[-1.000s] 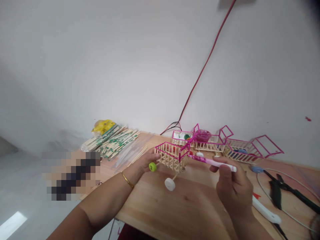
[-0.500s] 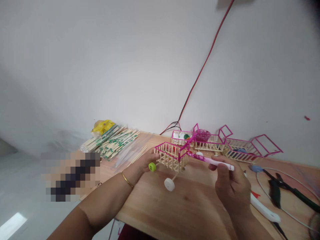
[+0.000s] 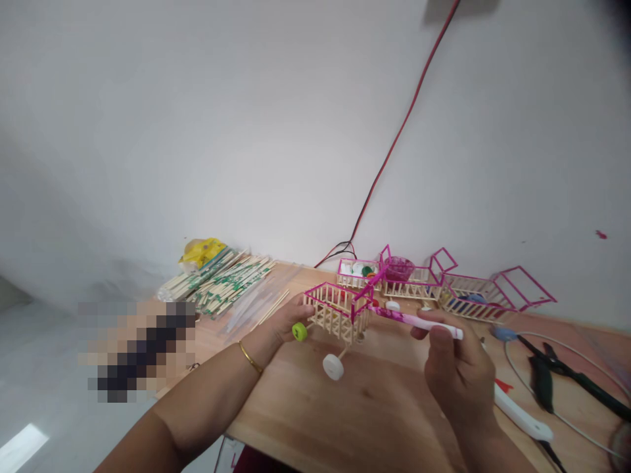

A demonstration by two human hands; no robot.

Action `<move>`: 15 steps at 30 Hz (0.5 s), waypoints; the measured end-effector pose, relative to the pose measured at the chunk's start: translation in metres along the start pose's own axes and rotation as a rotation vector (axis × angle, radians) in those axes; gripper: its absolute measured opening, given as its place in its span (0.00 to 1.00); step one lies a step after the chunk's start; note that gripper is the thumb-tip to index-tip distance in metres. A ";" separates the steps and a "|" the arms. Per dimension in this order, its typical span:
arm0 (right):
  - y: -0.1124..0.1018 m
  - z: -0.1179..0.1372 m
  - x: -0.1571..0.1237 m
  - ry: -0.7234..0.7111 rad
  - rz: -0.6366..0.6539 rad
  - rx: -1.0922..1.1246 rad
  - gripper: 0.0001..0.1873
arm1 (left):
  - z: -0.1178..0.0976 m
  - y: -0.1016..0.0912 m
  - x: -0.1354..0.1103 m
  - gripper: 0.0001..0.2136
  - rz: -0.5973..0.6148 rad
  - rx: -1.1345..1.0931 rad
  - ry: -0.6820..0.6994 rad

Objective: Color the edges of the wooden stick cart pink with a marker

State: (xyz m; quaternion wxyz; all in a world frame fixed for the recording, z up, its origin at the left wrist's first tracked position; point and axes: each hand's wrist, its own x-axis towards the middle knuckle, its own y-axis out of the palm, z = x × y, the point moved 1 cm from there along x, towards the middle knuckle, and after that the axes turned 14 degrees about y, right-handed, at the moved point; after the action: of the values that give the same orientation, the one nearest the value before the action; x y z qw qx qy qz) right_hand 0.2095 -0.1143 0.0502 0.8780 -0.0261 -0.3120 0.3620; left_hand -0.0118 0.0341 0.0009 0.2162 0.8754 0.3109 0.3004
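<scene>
While the pale wall [image 3: 236, 131] fills the far side, we see the worktop [image 3: 315, 420] stretching beneath everything, with a row of pink-rimmed carts [image 3: 413, 290] far right and a spread of wooden sticks [image 3: 236, 282] far left. Nearer us, the right hand [image 3: 461, 368] has its fingers pinched round a pink pen, and the left hand [image 3: 290, 318] has its fingers closed on the left end of the held cart [image 3: 338, 318], which sits between both hands, nearer the left one. From the right hand's fingers, the cart lies to the left; its long axis runs roughly left to right, and its pink handle end points right, towards the pen. The pink pen [image 3: 419, 320] also lies left to right, tip leftward beside that handle; we cannot tell whether they touch. Smallest are the cart's white wheel [image 3: 332, 366], near side, and green wheel [image 3: 299, 332], left.
</scene>
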 end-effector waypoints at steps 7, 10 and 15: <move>-0.001 0.002 0.001 0.009 -0.046 0.002 0.19 | -0.003 0.003 0.000 0.32 0.024 0.046 0.013; -0.003 -0.001 0.004 -0.056 -0.089 -0.029 0.19 | 0.000 -0.001 -0.001 0.32 0.002 0.049 0.018; -0.002 0.000 0.006 -0.104 -0.089 -0.063 0.18 | 0.004 -0.009 -0.002 0.34 -0.006 0.037 0.005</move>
State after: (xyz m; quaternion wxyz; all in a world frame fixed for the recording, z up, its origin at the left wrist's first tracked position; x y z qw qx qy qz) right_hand 0.2142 -0.1125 0.0536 0.8745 -0.0211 -0.3695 0.3136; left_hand -0.0136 0.0383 -0.0079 0.2000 0.8776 0.3194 0.2963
